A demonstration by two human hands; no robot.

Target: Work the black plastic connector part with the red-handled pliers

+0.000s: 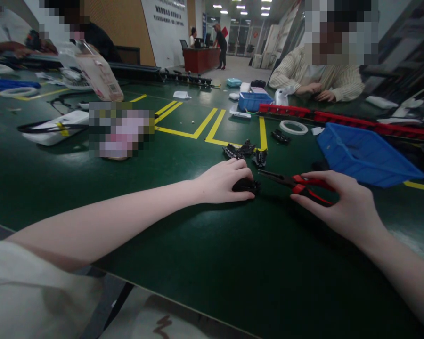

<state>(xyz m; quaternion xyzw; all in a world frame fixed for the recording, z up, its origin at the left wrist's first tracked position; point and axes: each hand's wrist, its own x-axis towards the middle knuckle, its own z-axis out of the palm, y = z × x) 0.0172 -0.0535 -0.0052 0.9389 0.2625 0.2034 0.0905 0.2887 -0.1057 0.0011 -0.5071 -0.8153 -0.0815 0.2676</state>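
My left hand (223, 181) rests on the dark green table (183, 245) with its fingers closed round a small black part (246, 185). My right hand (339, 203) grips the red and black handles of a pair of long-nose pliers (297, 182). The pliers' dark jaws point left toward the black part and stop just short of it. Several more small black parts (245, 151) lie in a loose heap just beyond my left hand, beside a yellow floor-style line.
A blue plastic bin (363, 155) stands to the right of the pliers. Behind it runs a long red rail (339, 117), with a roll of white tape (293, 127) and a smaller blue tray (252, 101). A person in a striped shirt (318, 77) sits across the table; others sit far left.
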